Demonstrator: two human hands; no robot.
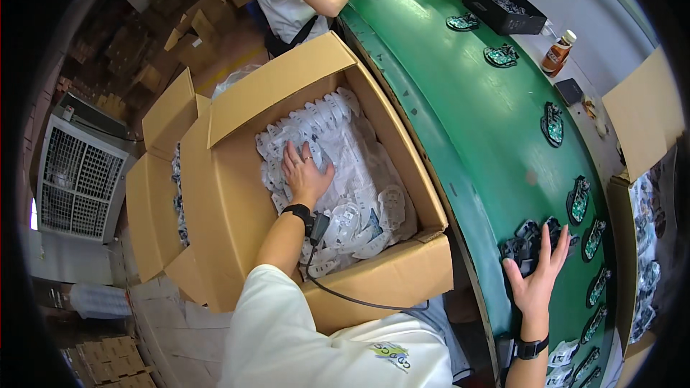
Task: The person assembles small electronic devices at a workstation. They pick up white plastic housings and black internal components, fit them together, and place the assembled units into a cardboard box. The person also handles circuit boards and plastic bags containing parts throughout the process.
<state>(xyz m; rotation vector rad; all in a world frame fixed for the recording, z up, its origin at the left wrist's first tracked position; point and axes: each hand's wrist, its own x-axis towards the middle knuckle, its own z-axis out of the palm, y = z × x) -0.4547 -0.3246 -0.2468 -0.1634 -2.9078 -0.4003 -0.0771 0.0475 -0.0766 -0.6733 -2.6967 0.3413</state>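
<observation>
Past white sleeve (pixel 266 316), spreads fingers of left hand (pixel 309 179) over clear parts (pixel 316 118) in carton (pixel 388 273). Splays fingers of right hand (pixel 537 284) around black parts (pixel 519 246) on green belt (pixel 467 129).

Runs free up the green conveyor (pixel 467 122), between the cardboard box (pixel 402 133) and the circuit-board units (pixel 552 126). Narrows at the dark parts (pixel 516 248) under the right hand (pixel 536 289).

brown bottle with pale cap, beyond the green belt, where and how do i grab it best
Probably grip the brown bottle around its body, below the pale cap, coming from the side of the green belt: it looks upright and rounded, with a pale wall behind.
</observation>
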